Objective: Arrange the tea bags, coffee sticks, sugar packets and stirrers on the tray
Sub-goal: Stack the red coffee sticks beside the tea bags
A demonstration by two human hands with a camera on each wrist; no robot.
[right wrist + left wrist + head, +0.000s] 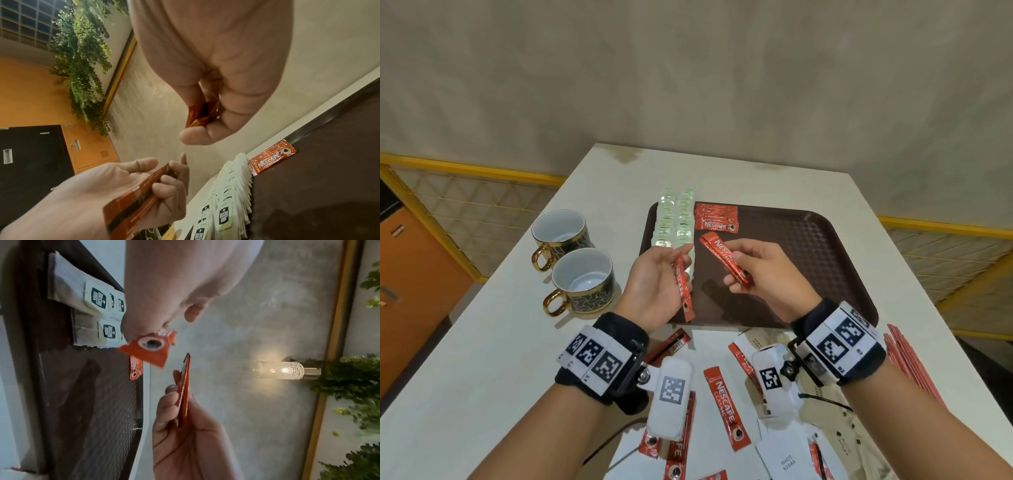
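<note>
Red Nescafé coffee sticks fill both hands above the brown tray (825, 246): the left hand (654, 284) curls its fingers round one stick (683, 291), the right hand (763, 274) pinches another (726, 260). To place them well, I would lay each flat beside the sticks (717, 217) already lined at the tray's far edge, next to the tea bags (676, 219), logos matching, edges touching without overlap.

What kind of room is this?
Probably a café or hotel tea corner: a tray with tea bags and coffee sticks, two cups beside it, a wall lamp.
</note>
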